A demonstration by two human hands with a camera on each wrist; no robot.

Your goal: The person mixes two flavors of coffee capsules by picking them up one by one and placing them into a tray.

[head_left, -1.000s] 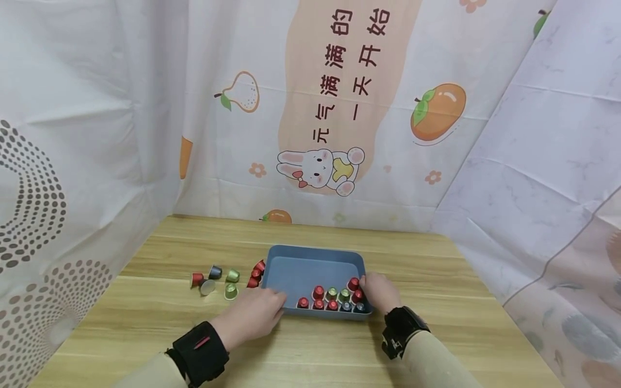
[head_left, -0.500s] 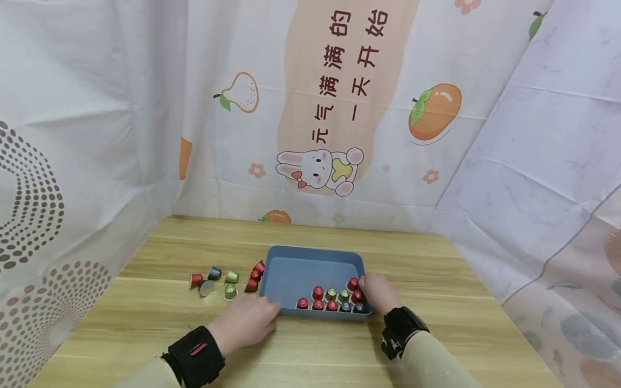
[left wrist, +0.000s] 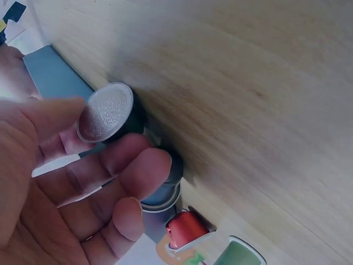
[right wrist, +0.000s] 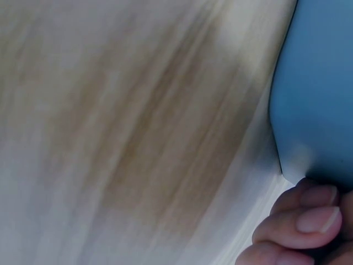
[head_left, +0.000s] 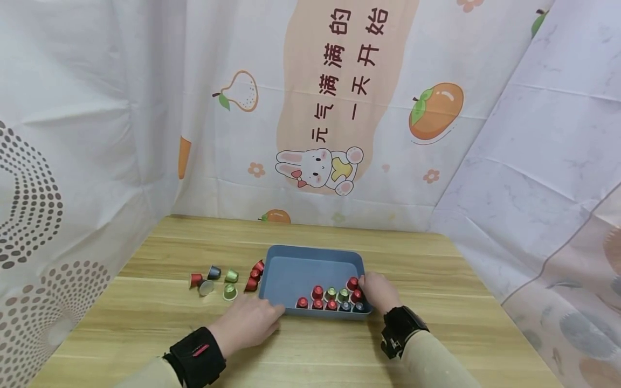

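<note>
In the head view my left hand (head_left: 249, 320) is at the near left corner of a blue tray (head_left: 310, 260). In the left wrist view, its thumb and forefinger pinch a dark coffee capsule with a silver foil lid (left wrist: 107, 113). Another dark capsule (left wrist: 162, 200) shows just beyond the other fingertips, partly hidden by them. My right hand (head_left: 380, 291) grips the tray's right side, its fingers curled at the wall in the right wrist view. Several red capsules (head_left: 317, 292), two green capsules (head_left: 331, 294) and two dark capsules (head_left: 345, 306) stand along the tray's near side and right corner.
Red capsules (head_left: 252, 284) lie against the tray's left wall. Farther left on the wooden table (head_left: 412, 258) are loose green capsules (head_left: 230, 292), a dark blue capsule (head_left: 214, 272), another red capsule (head_left: 195, 279) and one foil-side-up capsule (head_left: 206, 288). A printed curtain (head_left: 233, 151) hangs behind.
My left hand has drawn slightly back toward me and left from the tray's near left corner, then edged a little right. The right hand, tray and capsules in it stay put.
</note>
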